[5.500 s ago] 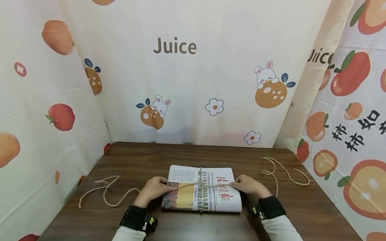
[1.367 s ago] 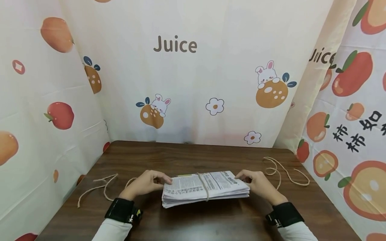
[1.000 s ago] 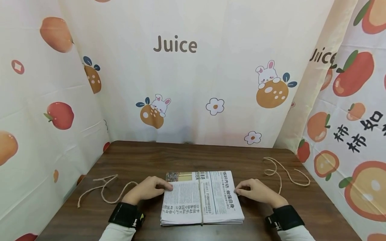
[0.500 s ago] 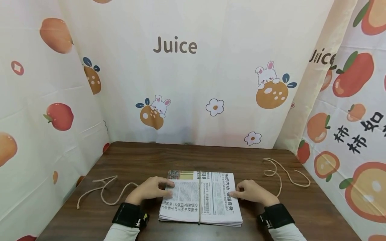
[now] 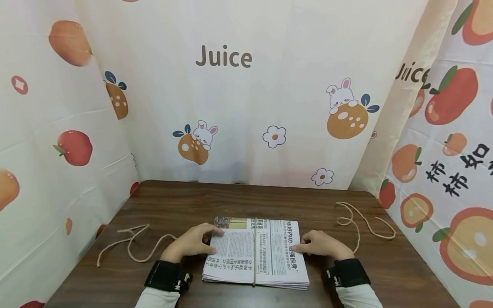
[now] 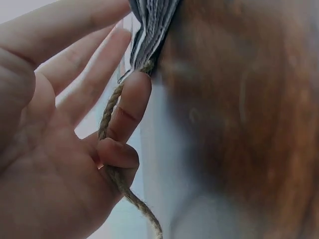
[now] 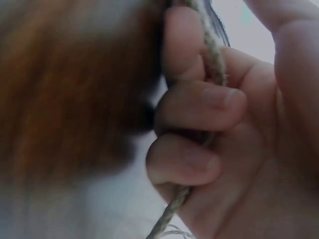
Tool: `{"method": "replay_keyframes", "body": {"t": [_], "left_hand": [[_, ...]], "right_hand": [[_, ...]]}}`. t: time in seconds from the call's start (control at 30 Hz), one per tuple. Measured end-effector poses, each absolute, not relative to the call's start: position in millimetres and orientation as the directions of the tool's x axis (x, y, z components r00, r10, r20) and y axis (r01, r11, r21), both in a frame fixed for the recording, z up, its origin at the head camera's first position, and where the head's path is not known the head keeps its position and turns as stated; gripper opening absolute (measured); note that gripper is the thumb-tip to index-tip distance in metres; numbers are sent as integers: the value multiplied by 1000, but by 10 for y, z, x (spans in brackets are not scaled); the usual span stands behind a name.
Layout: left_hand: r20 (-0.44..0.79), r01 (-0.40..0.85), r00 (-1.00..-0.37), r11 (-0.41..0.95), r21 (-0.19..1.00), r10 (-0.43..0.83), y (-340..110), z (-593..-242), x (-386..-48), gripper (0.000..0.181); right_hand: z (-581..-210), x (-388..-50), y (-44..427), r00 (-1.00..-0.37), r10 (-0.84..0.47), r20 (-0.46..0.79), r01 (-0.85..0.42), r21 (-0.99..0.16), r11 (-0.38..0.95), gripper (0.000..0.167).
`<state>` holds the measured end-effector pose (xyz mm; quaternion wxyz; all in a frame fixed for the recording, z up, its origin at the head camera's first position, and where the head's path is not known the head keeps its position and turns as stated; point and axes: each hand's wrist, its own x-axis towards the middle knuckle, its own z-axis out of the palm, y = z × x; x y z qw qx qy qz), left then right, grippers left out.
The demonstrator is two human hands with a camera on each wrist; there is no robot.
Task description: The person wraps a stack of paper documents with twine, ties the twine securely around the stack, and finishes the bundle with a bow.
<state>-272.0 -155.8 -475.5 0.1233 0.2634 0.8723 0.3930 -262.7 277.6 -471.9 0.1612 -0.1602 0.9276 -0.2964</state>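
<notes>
A stack of folded newspapers [image 5: 235, 256] lies flat near the table's front, with one strand of twine [image 5: 254, 256] running front to back over its top face. At its left edge is my left hand [image 5: 190, 244], thumb and forefinger spread at the paper. In the left wrist view, the little finger of my left hand [image 6: 65, 124] curls round a twine end [image 6: 107, 117] beside the page edges [image 6: 153, 30]. My right hand [image 5: 321, 244] has its thumb on the right edge; in the right wrist view, several fingers of my right hand [image 7: 234, 134] grip twine [image 7: 171, 214].
On the brown wooden table [image 5: 289, 203], a loose curled cord [image 5: 132, 244] lies at the left and another [image 5: 363, 214] at the back right. A printed fabric backdrop [image 5: 231, 98] stands behind the table and along both sides.
The stack was lifted, turned over and laid down, so a different page faces up. Crossed twine showed on the earlier face. Over the last half second, both hands have barely moved.
</notes>
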Motion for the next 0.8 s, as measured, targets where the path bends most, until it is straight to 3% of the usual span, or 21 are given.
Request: {"method": "replay_keyframes", "body": {"t": [0.37, 0.63, 0.8], "left_hand": [[-3, 355, -809, 492, 795, 588, -1616, -4753, -2699, 40], [-41, 328, -800, 494, 805, 598, -1649, -4761, -2698, 41], [-39, 339, -798, 501, 796, 601, -1656, -4750, -2709, 41]], "right_hand": [[-4703, -2607, 2753, -890, -376, -259, -145, -621, 770, 45], [-4633, -2563, 2908, -832, -504, -230, -211, -710, 672, 10], [-4513, -2537, 3110, -874, -465, -143, -264, -664, 700, 15]]}}
